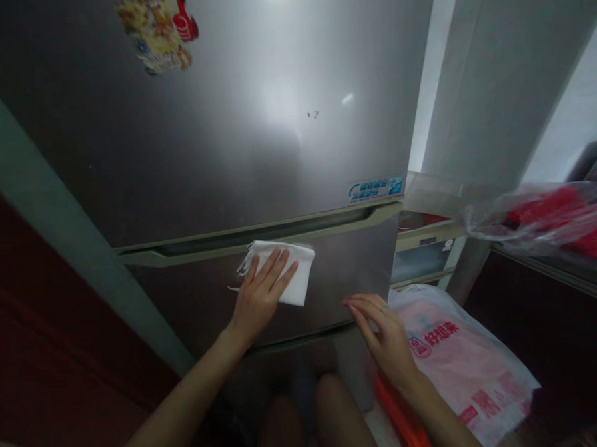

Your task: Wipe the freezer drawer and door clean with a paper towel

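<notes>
A folded white cloth (pixel 300 277) with a frayed left edge lies against the middle drawer front of a grey metallic fridge (pixel 350 261). My left hand (pixel 262 292) presses flat on the cloth with its fingers spread, just below the drawer's handle recess. To the right, my right hand (pixel 381 332) is near the lower right part of the same drawer front. Its fingers are bent and drawn together at the tips, and nothing shows between them. A ring is on one finger.
A white and pink plastic bag (pixel 460 362) stands at the lower right, beside an orange item (pixel 406 418). Red things in clear plastic (pixel 568 216) lie on the right-hand surface. Magnets (pixel 155 31) cling to the upper door. My knees are below.
</notes>
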`<state>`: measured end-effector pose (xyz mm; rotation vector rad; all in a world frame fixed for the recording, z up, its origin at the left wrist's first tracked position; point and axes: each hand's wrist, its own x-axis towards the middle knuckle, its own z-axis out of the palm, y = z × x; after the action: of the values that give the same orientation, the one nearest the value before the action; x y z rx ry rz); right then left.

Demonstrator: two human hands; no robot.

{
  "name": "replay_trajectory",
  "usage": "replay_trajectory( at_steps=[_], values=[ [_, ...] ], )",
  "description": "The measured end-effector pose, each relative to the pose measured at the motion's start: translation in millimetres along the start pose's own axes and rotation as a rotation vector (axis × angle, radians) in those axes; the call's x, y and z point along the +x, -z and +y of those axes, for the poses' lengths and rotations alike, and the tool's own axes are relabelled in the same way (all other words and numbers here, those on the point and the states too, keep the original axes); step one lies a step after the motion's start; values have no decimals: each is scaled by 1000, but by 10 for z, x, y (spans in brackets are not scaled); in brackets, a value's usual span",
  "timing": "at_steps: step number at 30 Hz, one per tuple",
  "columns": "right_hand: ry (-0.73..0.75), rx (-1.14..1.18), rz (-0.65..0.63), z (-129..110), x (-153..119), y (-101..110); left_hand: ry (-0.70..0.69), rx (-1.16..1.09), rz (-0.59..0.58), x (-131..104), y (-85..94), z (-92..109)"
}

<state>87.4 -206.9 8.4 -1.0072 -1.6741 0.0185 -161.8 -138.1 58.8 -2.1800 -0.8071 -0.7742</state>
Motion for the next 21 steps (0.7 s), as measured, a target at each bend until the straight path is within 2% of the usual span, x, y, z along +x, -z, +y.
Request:
replay_trajectory(
  at_steps=[2, 6, 10, 13, 16, 19, 21],
  values=[
    [-20, -23, 67, 122, 51, 58, 40, 18, 16, -11, -84, 28],
    [-42, -92, 212, 319, 251, 176, 104, 45, 53, 62, -140, 126],
    [-50, -142, 275, 417, 394, 186, 62, 31, 39, 131, -255, 256],
    [-54, -169, 269, 501, 386, 134, -118, -45, -69, 32, -400, 367],
    [-49, -190, 236, 593, 316, 83, -315, -154, -245, -231, -561, 462],
    [-31, -220, 180, 659, 250, 48, -407, -250, -392, -517, -683, 504],
    [-12, -241, 145, 690, 226, 31, -428, -291, -460, -620, -713, 488]
  ],
)
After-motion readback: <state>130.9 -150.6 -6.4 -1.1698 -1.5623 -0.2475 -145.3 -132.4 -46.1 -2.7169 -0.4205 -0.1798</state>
